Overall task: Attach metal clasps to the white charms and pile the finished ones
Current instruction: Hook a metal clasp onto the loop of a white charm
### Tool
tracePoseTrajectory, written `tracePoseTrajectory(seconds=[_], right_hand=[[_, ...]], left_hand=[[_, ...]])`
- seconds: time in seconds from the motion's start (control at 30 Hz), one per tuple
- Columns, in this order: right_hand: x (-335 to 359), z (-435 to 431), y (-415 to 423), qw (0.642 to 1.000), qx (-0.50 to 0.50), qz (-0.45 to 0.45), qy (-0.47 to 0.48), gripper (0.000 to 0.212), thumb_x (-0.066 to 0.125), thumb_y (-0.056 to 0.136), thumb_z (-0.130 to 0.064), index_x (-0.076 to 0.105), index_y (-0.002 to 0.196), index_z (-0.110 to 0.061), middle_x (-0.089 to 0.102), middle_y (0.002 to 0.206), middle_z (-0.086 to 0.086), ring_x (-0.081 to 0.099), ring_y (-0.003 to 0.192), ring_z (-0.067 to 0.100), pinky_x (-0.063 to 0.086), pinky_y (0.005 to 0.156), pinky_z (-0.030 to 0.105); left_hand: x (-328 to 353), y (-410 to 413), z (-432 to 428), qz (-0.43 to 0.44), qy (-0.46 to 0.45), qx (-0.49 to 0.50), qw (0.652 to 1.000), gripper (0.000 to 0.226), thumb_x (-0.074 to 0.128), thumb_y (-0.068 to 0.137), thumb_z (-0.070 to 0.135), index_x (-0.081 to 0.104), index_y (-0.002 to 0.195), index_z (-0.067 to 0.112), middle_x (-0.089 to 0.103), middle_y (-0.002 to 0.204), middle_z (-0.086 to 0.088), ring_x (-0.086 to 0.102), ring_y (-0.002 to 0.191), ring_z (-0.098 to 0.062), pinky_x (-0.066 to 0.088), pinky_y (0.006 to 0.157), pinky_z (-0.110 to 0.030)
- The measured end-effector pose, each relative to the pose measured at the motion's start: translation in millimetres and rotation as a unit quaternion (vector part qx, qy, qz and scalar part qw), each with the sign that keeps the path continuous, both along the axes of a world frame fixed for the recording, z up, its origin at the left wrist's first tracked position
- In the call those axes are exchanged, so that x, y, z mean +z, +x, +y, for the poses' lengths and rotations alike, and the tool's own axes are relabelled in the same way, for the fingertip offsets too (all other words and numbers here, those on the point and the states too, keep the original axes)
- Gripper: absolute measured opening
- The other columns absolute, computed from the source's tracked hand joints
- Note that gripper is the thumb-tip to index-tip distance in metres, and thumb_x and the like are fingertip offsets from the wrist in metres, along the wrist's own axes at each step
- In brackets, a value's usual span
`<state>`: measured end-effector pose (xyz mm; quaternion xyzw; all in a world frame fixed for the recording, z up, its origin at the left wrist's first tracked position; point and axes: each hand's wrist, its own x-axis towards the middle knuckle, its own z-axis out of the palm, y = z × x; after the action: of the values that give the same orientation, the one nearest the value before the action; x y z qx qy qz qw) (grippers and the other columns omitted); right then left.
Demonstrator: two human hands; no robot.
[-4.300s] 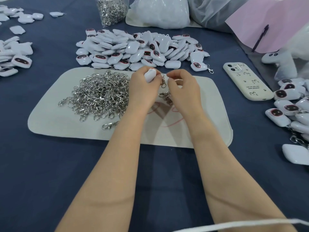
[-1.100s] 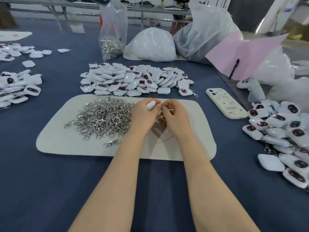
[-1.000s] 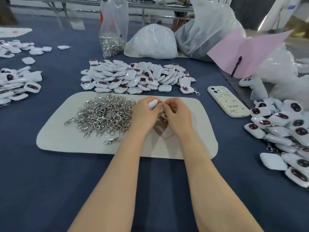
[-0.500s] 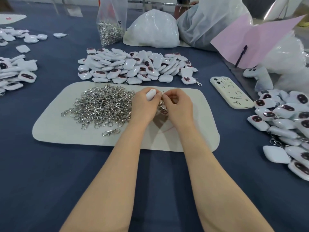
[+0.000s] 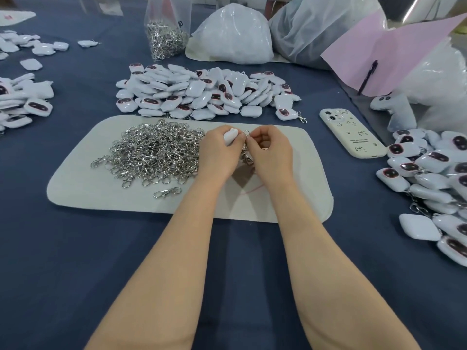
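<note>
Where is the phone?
In the head view, the phone lies on the right, between the white mat and the right-hand charm pile.

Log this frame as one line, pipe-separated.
step: attaching | left hand: grips white charm | right hand: pinches clasp | location: above mat | clasp heap: on mat, left of hands
</note>
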<state>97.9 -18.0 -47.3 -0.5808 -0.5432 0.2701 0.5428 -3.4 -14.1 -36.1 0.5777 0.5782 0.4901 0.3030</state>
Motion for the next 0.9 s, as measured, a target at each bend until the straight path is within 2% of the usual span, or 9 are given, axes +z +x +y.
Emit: tracePoseTrajectory(seconds=[0.37,0.53,0.67,0.73,0.83,0.9], right_hand=[[-0.5,-0.2,-2.6,1.000,0.017,-0.010,0.011,0.013,0.060,0.085,-0.005,0.054,0.084,-0.017,0.055,0.073,-0.010,0.050,0.060,-0.006,0.040,0.059,0.007],[0.5,0.1,-3.0,0.999,0.013,-0.033,0.014,0.014,0.059,0.087,-0.009,0.052,0.088,-0.020,0.060,0.090,-0.006,0.055,0.083,0.008,0.043,0.069,0.012],[0.8,-0.1,-3.1,1.000,0.015,-0.009,0.012,0.014,0.060,0.086,-0.005,0.053,0.087,-0.017,0.056,0.079,-0.014,0.053,0.072,-0.001,0.041,0.065,0.005],[0.5,-0.3,-3.1,1.000,0.016,-0.008,0.014,0.013,0.060,0.086,-0.006,0.054,0.087,-0.016,0.055,0.078,-0.014,0.053,0.071,-0.002,0.041,0.065,0.005],[1.0,-0.1,-2.6,1.000,0.015,-0.001,0.018,0.012,0.061,0.086,-0.006,0.054,0.086,-0.016,0.056,0.077,-0.015,0.053,0.070,-0.003,0.041,0.065,0.005],[0.9,-0.1,-2.0,1.000,0.013,-0.002,0.016,0.012,0.061,0.086,-0.007,0.054,0.086,-0.017,0.056,0.077,-0.015,0.053,0.069,-0.004,0.041,0.064,0.004]], left_hand=[[-2.6,0.6,-0.2,0.046,0.024,0.026,0.998,0.015,0.060,0.088,0.019,0.069,0.086,0.007,0.068,0.081,-0.006,0.057,0.073,-0.019,0.041,0.065,-0.025],[-0.8,2.0,0.4,0.039,0.020,0.026,0.999,0.015,0.061,0.087,0.020,0.070,0.087,0.008,0.067,0.079,-0.005,0.061,0.078,-0.024,0.047,0.070,-0.032],[0.7,2.2,-0.2,0.028,0.014,0.027,0.999,0.016,0.061,0.087,0.018,0.070,0.086,0.005,0.067,0.078,-0.009,0.062,0.078,-0.028,0.049,0.071,-0.037],[1.3,2.1,-0.7,0.026,0.009,0.026,0.999,0.017,0.061,0.086,0.018,0.069,0.085,0.003,0.068,0.079,-0.013,0.062,0.078,-0.030,0.050,0.070,-0.039],[2.8,1.7,-1.7,0.019,0.003,0.025,1.000,0.016,0.061,0.087,0.018,0.070,0.085,0.004,0.068,0.079,-0.010,0.063,0.080,-0.028,0.051,0.071,-0.037],[3.4,1.7,-2.5,0.009,-0.002,0.020,1.000,0.016,0.061,0.087,0.017,0.070,0.086,0.004,0.069,0.080,-0.010,0.064,0.080,-0.029,0.053,0.073,-0.041]])
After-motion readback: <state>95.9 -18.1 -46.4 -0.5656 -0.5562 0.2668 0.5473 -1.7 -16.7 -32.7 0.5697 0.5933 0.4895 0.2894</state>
